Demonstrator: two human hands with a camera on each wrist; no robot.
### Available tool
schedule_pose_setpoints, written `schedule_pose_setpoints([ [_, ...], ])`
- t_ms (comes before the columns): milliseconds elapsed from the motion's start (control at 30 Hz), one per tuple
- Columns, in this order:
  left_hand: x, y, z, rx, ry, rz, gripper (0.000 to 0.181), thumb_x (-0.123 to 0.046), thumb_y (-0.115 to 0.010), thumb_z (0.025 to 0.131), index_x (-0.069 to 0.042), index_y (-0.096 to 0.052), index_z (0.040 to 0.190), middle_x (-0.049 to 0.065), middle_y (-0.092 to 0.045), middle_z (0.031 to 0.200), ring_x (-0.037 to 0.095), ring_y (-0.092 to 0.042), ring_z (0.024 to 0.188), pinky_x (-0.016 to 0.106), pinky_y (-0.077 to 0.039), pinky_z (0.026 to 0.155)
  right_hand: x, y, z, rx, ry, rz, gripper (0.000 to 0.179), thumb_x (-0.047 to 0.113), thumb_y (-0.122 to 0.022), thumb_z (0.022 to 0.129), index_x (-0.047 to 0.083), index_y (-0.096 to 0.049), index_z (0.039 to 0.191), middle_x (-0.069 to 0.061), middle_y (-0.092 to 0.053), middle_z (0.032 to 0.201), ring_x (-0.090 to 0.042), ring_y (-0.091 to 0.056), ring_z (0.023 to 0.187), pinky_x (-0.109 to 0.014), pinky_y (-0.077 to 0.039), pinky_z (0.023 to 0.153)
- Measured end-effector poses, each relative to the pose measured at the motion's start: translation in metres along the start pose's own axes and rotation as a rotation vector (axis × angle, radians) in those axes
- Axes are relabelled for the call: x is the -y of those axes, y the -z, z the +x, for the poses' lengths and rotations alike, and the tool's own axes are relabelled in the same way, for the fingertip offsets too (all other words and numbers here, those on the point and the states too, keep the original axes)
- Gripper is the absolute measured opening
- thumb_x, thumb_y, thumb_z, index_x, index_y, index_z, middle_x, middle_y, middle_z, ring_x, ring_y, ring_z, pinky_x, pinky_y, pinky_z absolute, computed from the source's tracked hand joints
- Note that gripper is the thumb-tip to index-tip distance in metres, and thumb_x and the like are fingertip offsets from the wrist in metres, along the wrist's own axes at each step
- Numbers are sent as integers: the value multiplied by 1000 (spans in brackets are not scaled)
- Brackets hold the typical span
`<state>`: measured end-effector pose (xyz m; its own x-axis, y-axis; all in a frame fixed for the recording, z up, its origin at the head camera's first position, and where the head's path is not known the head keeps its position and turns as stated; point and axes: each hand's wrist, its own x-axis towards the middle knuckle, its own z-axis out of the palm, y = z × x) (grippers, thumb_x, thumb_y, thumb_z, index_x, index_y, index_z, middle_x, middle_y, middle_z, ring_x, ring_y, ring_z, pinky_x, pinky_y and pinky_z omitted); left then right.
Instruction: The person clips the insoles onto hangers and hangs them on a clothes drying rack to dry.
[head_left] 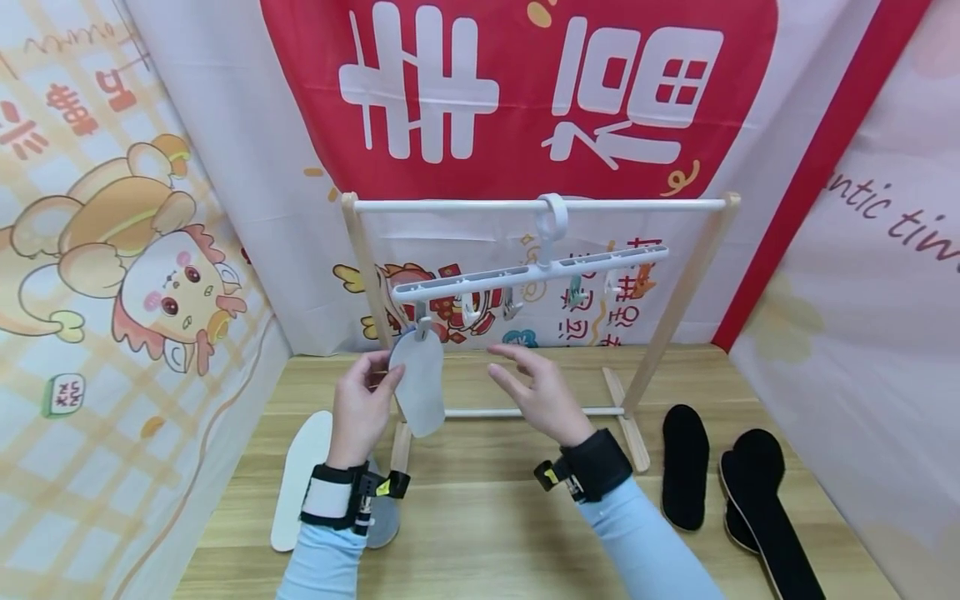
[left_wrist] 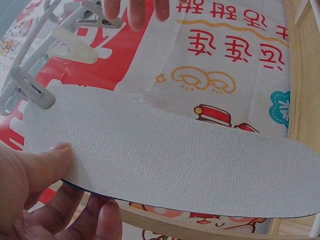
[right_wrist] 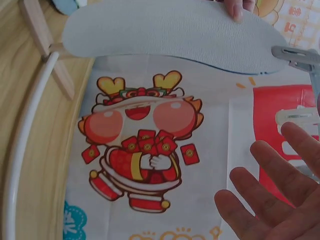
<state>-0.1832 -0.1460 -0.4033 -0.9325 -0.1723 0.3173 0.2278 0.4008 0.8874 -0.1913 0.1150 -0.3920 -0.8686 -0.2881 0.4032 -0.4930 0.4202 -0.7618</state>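
Observation:
A pale grey insole (head_left: 418, 383) hangs from a grey clip (left_wrist: 32, 87) at the left end of a white clip hanger (head_left: 525, 273). My left hand (head_left: 363, 404) pinches the insole's edge, thumb on the pale face and fingers behind it, as the left wrist view shows. To the right, apart from the insole, my right hand (head_left: 543, 392) is held with its fingers extended and nothing in it; the right wrist view shows its spread fingers (right_wrist: 270, 200). The hanger's hook loops over the rack's top bar (head_left: 450, 205), and the hanger tilts down to the left.
The rack's wooden posts (head_left: 678, 312) stand on the wooden tabletop (head_left: 480, 517). A white insole (head_left: 300, 483) and a grey one (head_left: 384, 521) lie near my left forearm. Black insoles (head_left: 684, 467) lie on the right, some overlapping (head_left: 772, 508). Several free clips (head_left: 576, 292) hang along the hanger.

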Motion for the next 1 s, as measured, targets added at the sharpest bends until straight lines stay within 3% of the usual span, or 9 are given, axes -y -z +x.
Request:
schedule_pose_setpoints([
  [267,9,-2,-1,28,11,15,26,-20,-65,98,-6,-64,119,11,-66,110,26,-64,97,42,-56,84,-21,9,-22,-90,-32,72,34,25,-61,100,9,-64,130,-6,-64,128,-24,-62,113,-46,-51,94],
  [533,11,-5,-4,50,5,-1,24,-14,-68,95,-6,-64,117,11,-67,109,26,-64,97,42,-56,84,-36,20,-49,-162,-61,80,31,20,-61,100,9,-64,128,-7,-66,125,-20,-63,110,-41,-52,92],
  [767,18,-8,-5,75,-36,21,20,-14,-69,95,-8,-65,114,7,-68,106,22,-65,95,40,-56,83,-13,32,-70,-210,-140,106,29,7,-58,100,-5,-61,127,-19,-65,123,-28,-63,108,-25,-52,85],
  [1000,19,-11,-8,85,-32,23,20,-17,-68,96,-10,-66,115,6,-67,106,21,-64,95,35,-56,81,-26,32,-84,-232,-205,91,29,10,-58,101,-4,-63,126,-17,-66,123,-27,-63,108,-23,-51,86],
])
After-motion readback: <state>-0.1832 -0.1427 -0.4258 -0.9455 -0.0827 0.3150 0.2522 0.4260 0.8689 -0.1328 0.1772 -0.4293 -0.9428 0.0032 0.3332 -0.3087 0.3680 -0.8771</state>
